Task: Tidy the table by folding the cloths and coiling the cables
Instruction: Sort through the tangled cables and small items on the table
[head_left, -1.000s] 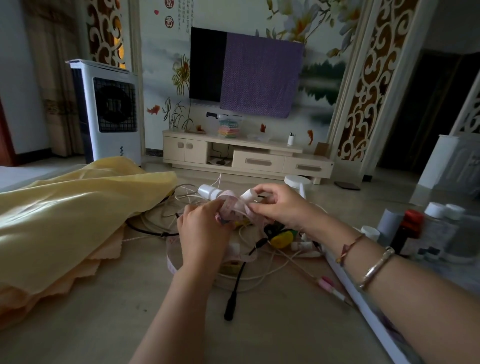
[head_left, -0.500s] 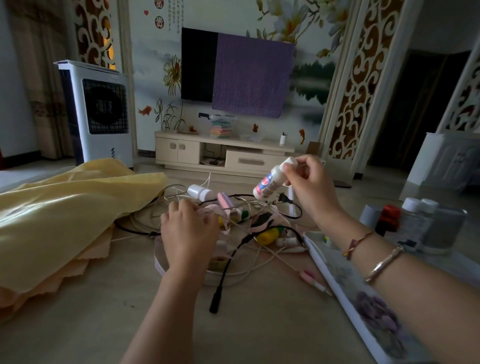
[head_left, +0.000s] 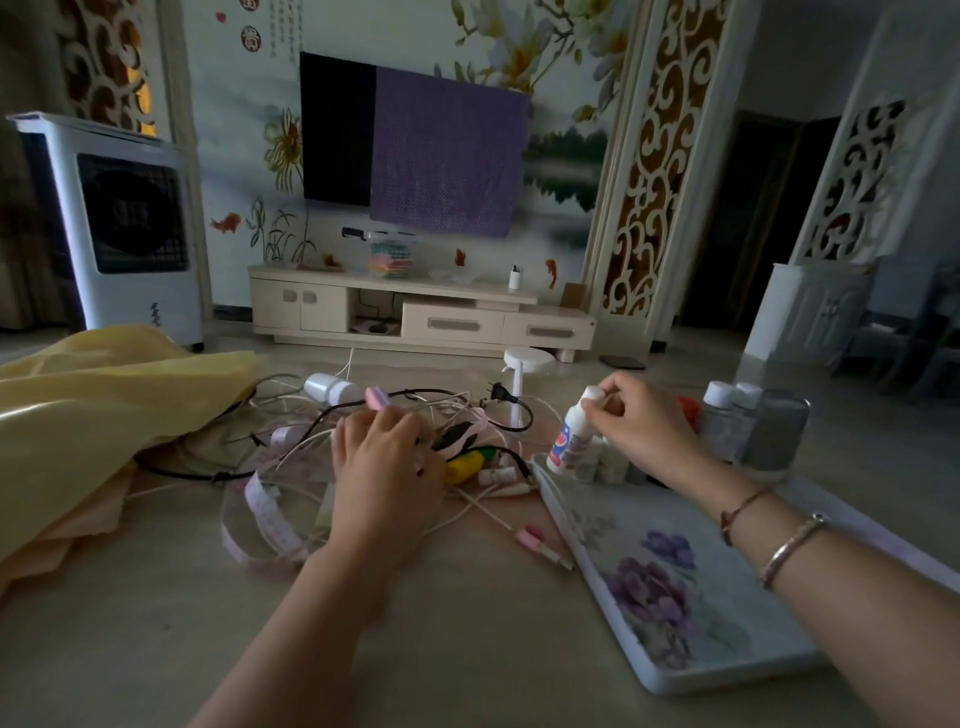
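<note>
Lowered since half a second back: small white bottle, then raised over the tangle, now down at near corner of floral tray, base among other little bottles there. Right hand pinches it at the cap, fingers curled round the top; probably parking it upright with the rest to clear it off the cords. Left hand roughly same spot as before, palm down on the cable tangle, fingers bent into the cords; whether gripping one strand or just pressing, cannot tell. Likely pinning the pile so it doesn't drag.

Task things: cables heaped mid-table between cloth and tray, uncoiled. Thin white and pinkish cords looped loosely, a thicker black lead with two-pin plug at far side, pink connector ends trailing toward tray. Soft pale measuring tape looped flat under the left side of pile. Yellow cloth bunched at left, glossy, smooth, thin, big soft folds, unfolded; paler peach layer beneath.

Mixed in the tangle: white capped bottle lying on side, small yellow-green cylinder. Tray: rigid, pale, rounded rim, purple flower print. Behind right hand, clear jars with white lids and a grey cylindrical container. Table surface matte beige, smooth.
</note>
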